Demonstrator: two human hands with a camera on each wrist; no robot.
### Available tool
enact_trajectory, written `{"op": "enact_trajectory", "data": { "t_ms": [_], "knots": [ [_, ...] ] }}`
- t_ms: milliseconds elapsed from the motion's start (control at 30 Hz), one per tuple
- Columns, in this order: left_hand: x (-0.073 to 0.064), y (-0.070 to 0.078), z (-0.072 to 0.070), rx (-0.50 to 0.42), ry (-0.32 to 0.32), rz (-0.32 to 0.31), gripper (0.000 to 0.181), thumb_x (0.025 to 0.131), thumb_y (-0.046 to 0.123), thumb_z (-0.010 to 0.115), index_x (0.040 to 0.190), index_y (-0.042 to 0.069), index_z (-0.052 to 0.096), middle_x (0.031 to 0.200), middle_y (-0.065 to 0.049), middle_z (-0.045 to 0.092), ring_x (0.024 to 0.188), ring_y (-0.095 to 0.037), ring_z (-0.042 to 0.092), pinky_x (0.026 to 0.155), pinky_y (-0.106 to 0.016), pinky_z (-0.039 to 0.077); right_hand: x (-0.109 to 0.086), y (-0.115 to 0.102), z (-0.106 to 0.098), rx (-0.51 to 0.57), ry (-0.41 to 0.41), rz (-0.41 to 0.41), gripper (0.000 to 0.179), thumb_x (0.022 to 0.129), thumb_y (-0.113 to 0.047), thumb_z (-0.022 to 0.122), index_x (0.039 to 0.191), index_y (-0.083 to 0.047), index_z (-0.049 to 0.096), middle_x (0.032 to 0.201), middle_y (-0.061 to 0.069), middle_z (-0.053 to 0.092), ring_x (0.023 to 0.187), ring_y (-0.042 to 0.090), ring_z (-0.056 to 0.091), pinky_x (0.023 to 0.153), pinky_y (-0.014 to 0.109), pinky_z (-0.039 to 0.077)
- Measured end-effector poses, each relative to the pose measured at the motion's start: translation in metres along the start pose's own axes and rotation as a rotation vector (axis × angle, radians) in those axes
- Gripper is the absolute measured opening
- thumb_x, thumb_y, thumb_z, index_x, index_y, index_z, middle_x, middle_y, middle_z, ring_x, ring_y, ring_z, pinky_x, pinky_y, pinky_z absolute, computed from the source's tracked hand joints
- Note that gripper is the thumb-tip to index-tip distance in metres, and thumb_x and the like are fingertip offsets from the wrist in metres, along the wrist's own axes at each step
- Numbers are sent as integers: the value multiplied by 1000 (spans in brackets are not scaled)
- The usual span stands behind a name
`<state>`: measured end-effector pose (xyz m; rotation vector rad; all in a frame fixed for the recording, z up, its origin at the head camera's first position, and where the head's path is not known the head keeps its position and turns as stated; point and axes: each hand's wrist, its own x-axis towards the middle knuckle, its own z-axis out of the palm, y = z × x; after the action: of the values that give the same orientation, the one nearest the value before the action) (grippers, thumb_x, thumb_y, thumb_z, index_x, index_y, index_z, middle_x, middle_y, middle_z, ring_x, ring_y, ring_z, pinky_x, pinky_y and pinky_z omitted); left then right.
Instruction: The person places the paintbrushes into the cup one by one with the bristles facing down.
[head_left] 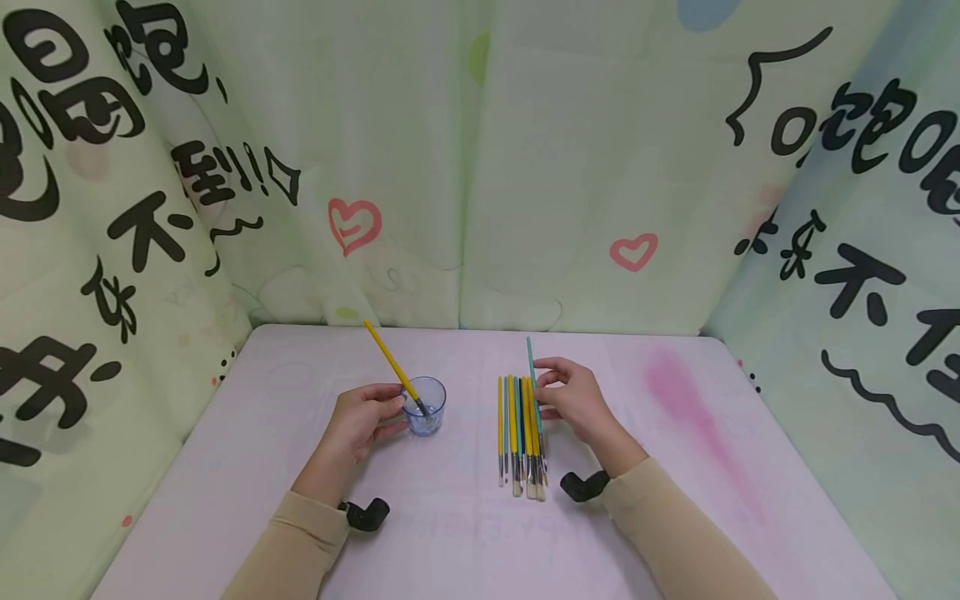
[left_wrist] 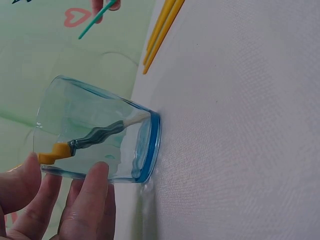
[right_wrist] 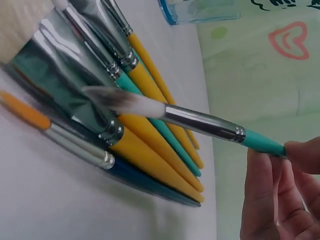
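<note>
My left hand (head_left: pixel 363 418) grips the side of a clear bluish drinking glass (head_left: pixel 426 427), thumb and fingers about its wall. Inside leans a yellow-handled paintbrush (head_left: pixel 388 357), bristles down, its handle slanting out over the rim to the upper left. In the left wrist view, the blue base of the glass (left_wrist: pixel 154 150) is right at the white surface. My right hand (head_left: pixel 577 400) pinches a teal-handled paintbrush (right_wrist: pixel 200 123) by the handle, its pale, grey-tipped bristles pointing back toward me. This brush overlaps the right end of a row of paintbrushes (head_left: pixel 513 421).
The row holds several yellow, teal and dark blue brushes (right_wrist: pixel 145 182) side by side, flat and wide ones among them. They lie on a white-covered table (head_left: pixel 450 533) with a pink stain (head_left: pixel 686 404) at right. Curtains (head_left: pixel 555 167) with hearts and black lettering enclose three sides.
</note>
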<state>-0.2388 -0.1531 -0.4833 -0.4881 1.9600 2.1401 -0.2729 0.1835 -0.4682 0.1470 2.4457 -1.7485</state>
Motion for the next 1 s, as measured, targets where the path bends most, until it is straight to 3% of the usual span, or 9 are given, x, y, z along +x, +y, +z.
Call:
{"op": "enact_trajectory", "data": {
  "t_ms": [200, 500, 767, 1000],
  "knots": [
    [2, -1, 0, -3, 5, 8, 34, 101, 2, 72, 136, 2, 71, 130, -18, 67, 111, -26, 73, 95, -43, 67, -3, -8, 5, 18, -6, -59, 48, 97, 0, 73, 142, -11, 66, 106, 9, 64, 94, 23, 65, 73, 37, 70],
    [2, -1, 0, 2, 1, 7, 34, 102, 3, 72, 136, 2, 71, 131, -18, 67, 115, -30, 72, 98, -44, 66, -7, -19, 14, 57, -23, -103, 46, 97, 0, 73, 141, -12, 67, 106, 9, 64, 83, 25, 65, 70, 32, 69],
    [3, 0, 1, 11, 10, 13, 34, 102, 4, 72, 136, 2, 72, 134, -21, 67, 114, -30, 73, 92, -40, 68, -6, -30, 22, 69, -34, -126, 46, 97, -2, 74, 141, -14, 67, 109, 11, 64, 91, 33, 69, 80, 40, 71],
    [2, -1, 0, 5, 0, 12, 35, 101, 3, 72, 136, 1, 71, 134, -22, 66, 112, -29, 73, 92, -41, 68, -6, -42, 31, 131, -45, -151, 47, 96, 1, 74, 140, -13, 68, 104, 7, 64, 83, 27, 70, 73, 36, 70]
  ]
}}
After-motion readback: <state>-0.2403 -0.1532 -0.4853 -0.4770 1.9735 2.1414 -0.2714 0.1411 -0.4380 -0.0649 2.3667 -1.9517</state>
